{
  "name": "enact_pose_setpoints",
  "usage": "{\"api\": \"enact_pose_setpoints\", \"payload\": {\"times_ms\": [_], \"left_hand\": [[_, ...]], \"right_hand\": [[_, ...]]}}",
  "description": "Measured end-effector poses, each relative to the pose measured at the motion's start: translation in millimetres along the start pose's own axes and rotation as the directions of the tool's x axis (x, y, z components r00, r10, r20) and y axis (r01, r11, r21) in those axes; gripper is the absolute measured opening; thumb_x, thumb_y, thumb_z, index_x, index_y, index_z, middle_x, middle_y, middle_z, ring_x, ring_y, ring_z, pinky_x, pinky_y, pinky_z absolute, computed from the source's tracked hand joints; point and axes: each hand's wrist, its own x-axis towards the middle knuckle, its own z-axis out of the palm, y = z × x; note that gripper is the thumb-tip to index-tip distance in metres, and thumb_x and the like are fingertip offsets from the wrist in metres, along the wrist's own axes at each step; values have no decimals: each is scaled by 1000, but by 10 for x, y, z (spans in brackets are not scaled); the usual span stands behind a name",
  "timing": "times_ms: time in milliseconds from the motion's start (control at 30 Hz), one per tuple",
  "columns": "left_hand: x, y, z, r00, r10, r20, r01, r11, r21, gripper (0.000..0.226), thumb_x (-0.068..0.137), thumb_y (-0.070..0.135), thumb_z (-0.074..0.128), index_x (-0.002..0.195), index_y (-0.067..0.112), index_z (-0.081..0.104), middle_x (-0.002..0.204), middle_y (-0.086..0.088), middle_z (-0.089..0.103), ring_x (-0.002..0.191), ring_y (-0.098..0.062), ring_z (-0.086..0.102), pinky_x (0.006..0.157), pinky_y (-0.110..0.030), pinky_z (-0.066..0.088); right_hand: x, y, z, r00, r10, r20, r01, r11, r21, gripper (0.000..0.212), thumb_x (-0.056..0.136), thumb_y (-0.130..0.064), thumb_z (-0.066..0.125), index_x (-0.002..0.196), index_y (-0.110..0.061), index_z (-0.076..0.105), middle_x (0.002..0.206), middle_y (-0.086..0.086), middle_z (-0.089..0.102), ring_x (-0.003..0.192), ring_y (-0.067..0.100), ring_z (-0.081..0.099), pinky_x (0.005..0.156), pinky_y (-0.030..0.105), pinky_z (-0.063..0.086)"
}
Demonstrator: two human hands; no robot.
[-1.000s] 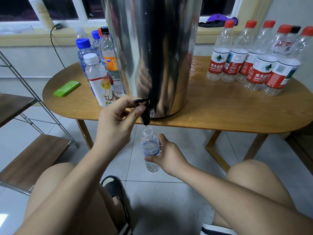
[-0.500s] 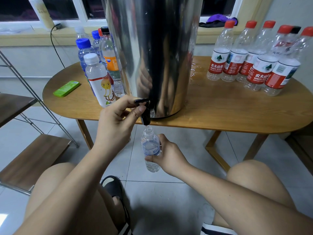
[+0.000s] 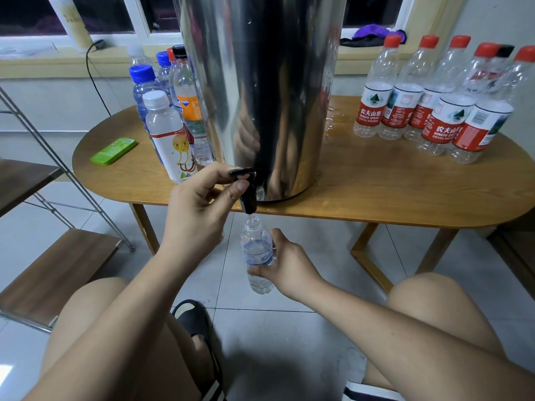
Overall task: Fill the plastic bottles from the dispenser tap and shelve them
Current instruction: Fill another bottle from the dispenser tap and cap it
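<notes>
Nothing's moved: my right hand (image 3: 289,264) grips the bottle (image 3: 256,246) on its frame-left side, upright, mouth up under the tap (image 3: 249,199) my left hand (image 3: 197,206) pinches.

The top edge is cutting off your dispenser (image 3: 260,96), so its upper part is falling outside the view. Your left hand (image 3: 199,204) is covering part of the tap lever (image 3: 243,171). Your right hand (image 3: 289,264) is covering the right side of the small bottle (image 3: 256,250), and its water level is reading too faint to judge. The dispenser is blocking the rear bottles of the mixed cluster (image 3: 165,131), and the left edge is clipping the shelf rack (image 3: 58,264).
</notes>
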Motion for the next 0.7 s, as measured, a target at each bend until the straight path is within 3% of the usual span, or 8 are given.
{"api": "enact_pose_setpoints", "payload": {"times_ms": [267, 700], "left_hand": [[-6, 3, 0, 1000, -2, -9, 2, 1000, 3, 11, 103, 23, 73, 108, 15, 77, 93, 7, 75, 88, -11, 68, 78, -51, 55], [-7, 0, -7, 1000, -6, 3, 6, 1000, -8, 8, 103, 22, 73, 107, 17, 77, 94, 6, 75, 88, -12, 68, 78, -51, 55]], "right_hand": [[-2, -13, -2, 1000, 8, 2, -8, 1000, 12, 61, 81, -39, 92, 119, -23, 48, 113, -4, 71, 102, 20, 68, 71, 25, 48], [-2, -16, -6, 1000, 5, 11, -5, 1000, 0, 62, 82, -41, 92, 122, -25, 47, 119, -3, 71, 107, 20, 68, 81, 33, 54]]}}
